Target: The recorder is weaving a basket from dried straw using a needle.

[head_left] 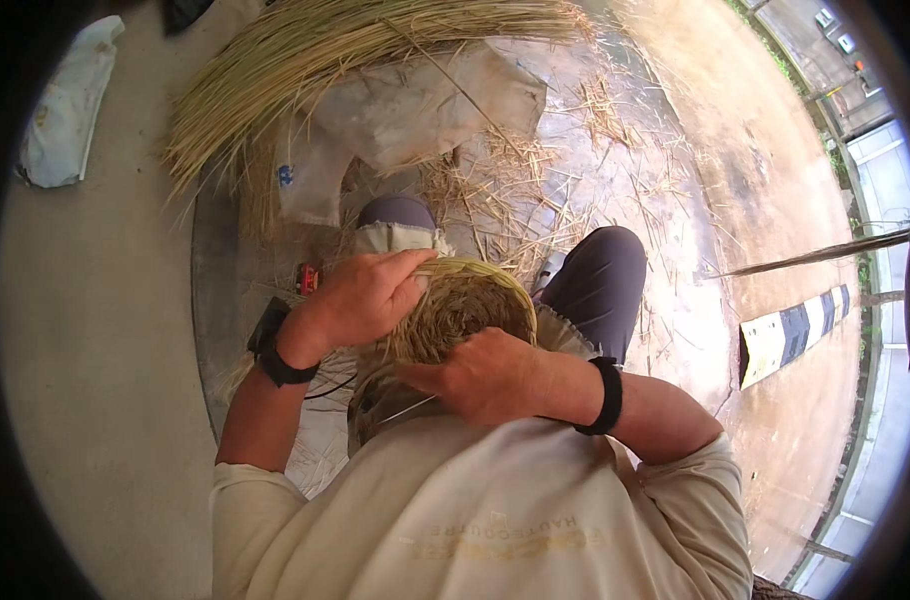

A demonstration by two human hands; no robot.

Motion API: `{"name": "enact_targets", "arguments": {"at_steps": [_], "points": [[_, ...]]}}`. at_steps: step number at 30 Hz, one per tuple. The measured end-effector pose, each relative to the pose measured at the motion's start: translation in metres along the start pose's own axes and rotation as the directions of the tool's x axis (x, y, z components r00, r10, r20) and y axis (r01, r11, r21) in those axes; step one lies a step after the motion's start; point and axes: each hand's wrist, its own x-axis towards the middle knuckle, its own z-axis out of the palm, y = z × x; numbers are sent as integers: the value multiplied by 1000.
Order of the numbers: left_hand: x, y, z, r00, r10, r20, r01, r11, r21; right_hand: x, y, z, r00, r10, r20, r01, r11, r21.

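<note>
A: Where are we with the basket?
B: It sits mid-frame, between our knees, mouth up. We seem to be working its edge: our left hand pinches the rim at its upper left.
A: And our right hand?
B: Its fingers curl at the near rim, lower centre. A thin, shiny rod shows just below it; we cannot tell whether the hand grips that.
A: What does the next move call for, in our judgement?
B: A firm left pinch, so the rim does not twist, and fine control on the right.
A: How do the materials look?
B: The basket is round and bowl-like, its straw coiled in rough rings. Long, straight stalks lie in a bundle at upper left, partly over a cloudy, creased sheet; brittle-looking scraps scatter at upper centre.
</note>
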Motion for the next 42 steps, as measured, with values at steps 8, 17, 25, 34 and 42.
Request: {"name": "enact_targets", "arguments": {"at_steps": [8,17,25,34,42], "points": [[-8,-8,-1,988,-153,-26,154,988,25,-37,15,6,892,-16,-452,122,971,207],[-10,7,-7,932,-213,-293,238,970,52,-50,26,4,689,511,-514,147,595,790],[-8,24,-3,938,-140,-318,163,985,48,-21,16,1,738,335,-586,-42,889,456],[-4,34,-2,937,-72,-342,116,987,108,-14,15,4,691,345,-635,37,861,507],[-6,41,17,934,-56,-353,128,975,183,4,28,-6,645,330,-690,58,878,474]]}}
